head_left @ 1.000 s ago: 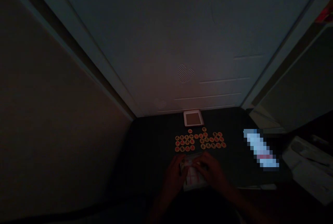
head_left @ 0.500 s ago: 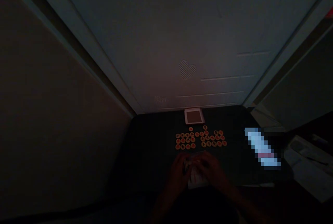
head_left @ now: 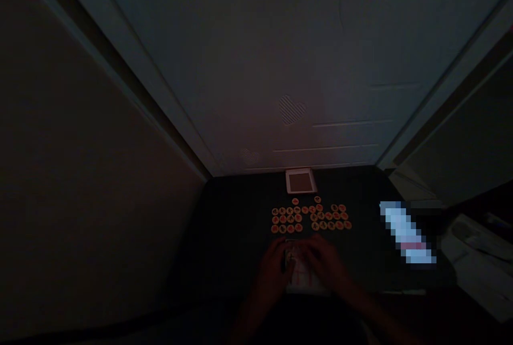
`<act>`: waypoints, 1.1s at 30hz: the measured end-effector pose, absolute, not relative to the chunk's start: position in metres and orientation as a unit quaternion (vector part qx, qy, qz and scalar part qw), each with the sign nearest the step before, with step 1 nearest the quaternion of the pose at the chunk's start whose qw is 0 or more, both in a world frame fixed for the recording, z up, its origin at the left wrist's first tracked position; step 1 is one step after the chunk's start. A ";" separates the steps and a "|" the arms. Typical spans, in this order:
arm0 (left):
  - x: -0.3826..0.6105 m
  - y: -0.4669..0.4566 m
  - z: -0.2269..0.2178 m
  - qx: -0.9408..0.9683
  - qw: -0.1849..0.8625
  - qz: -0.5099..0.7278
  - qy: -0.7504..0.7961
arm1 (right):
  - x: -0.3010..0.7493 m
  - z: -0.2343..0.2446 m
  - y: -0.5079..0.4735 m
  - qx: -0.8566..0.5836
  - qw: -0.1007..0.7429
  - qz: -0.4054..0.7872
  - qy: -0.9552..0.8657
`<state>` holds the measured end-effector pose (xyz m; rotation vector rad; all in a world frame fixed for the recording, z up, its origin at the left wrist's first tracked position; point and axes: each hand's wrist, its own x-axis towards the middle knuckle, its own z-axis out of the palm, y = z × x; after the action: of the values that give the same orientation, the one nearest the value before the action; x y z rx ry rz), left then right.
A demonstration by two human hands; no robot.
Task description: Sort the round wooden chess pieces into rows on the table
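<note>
In the dim head view, both hands are low at the near side of the dark table. My left hand (head_left: 274, 264) is closed around the left side of a flat white box (head_left: 308, 280) with reddish marks on its face. Bent over the box's upper right part is my right hand (head_left: 325, 260), its fingertips against it. A small dark, pale-edged patch shows beside the left fingers; I cannot make out what it is. Just beyond the hands lie several round Chinese chess pieces (head_left: 282, 219), with red or dark characters, set out in rows in two groups.
A shallow square tray (head_left: 301, 181) with a pale rim stands at the table's back, near a white panel (head_left: 240, 67) with an embossed heart. A bright, blurred-out phone-like object (head_left: 406, 233) lies at the right. Papers (head_left: 479, 265) sit beyond the table's right edge.
My right hand's fingers have shifted over the box, and more of its red-marked face shows between the hands. The view has moved slightly; the pieces keep their layout.
</note>
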<state>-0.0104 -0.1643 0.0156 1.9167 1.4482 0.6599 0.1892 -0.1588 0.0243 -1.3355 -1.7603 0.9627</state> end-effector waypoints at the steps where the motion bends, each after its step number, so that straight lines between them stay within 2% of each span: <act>1: -0.010 -0.164 0.016 0.730 0.317 0.251 0.551 | 0.189 0.023 -0.159 -0.515 0.359 0.373 -0.683; 23: -0.007 -0.166 0.030 0.747 0.289 0.234 0.551 | 0.188 0.016 -0.159 -0.538 0.361 0.336 -0.684; 33: -0.007 -0.166 0.026 0.743 0.292 0.236 0.554 | 0.184 0.011 -0.160 -0.556 0.327 0.332 -0.688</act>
<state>-0.0066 -0.1661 0.0260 1.9796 1.4756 0.6294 0.1835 -0.1602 0.0109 -1.4560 -1.8017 0.8702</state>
